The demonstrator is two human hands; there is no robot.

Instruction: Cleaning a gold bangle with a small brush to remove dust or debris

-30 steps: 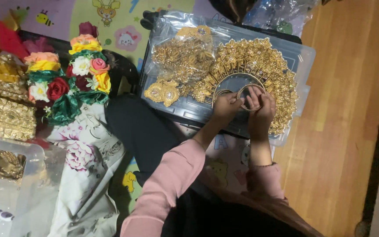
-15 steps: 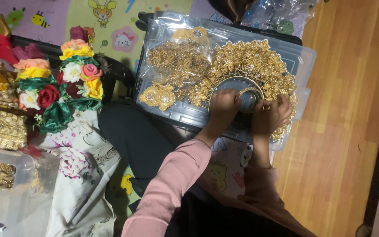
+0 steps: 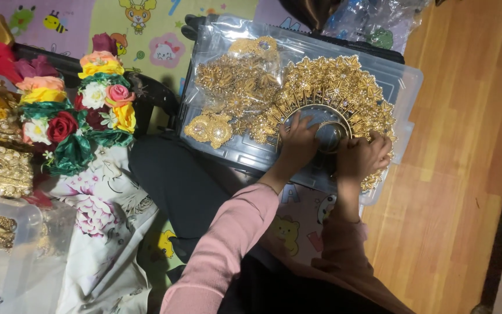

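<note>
On top of a clear plastic storage box (image 3: 405, 81), over its lid: fan-shaped gold crown (image 3: 344, 87) of small metal flowers, lying flat with its arch-shaped inner band turned toward the person. Left hand (image 3: 298, 139) laid on the crown's inner band at the left end, fingers curled down against it, pink sleeve behind. Right hand (image 3: 362, 156) closed on the right end of the band, fingers wrapped over the gold edge. Beside the crown to the left, on the same lid: clear bag of gold ornaments (image 3: 233, 81) and a pair of round gold pieces (image 3: 209, 129). Farther left, on the cartoon-print play mat (image 3: 140, 23): bunch of cloth roses (image 3: 79, 116) in red, yellow, pink and white. Wooden floor (image 3: 466, 174) along the right.
</note>
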